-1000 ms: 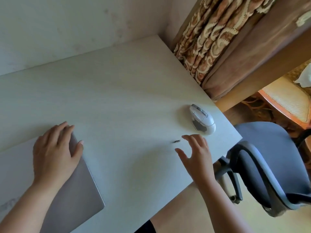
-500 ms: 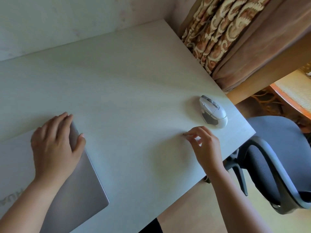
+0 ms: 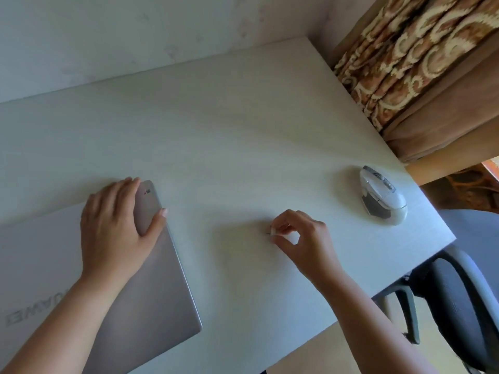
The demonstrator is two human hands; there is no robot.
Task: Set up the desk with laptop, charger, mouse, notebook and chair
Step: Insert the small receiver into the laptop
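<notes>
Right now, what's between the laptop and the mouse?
Head view: the right hand, pinching a tiny dark object, between laptop and mouse; otherwise bare desk.

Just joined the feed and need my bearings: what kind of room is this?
Probably a home study corner or bedroom: a pale desk pushed against a wall, a patterned curtain beside it, and a grey office chair at the desk's right end.

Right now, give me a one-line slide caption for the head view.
Left hand rests on closed laptop; right hand pinches a tiny dark object off the desk, mouse beside.
</notes>
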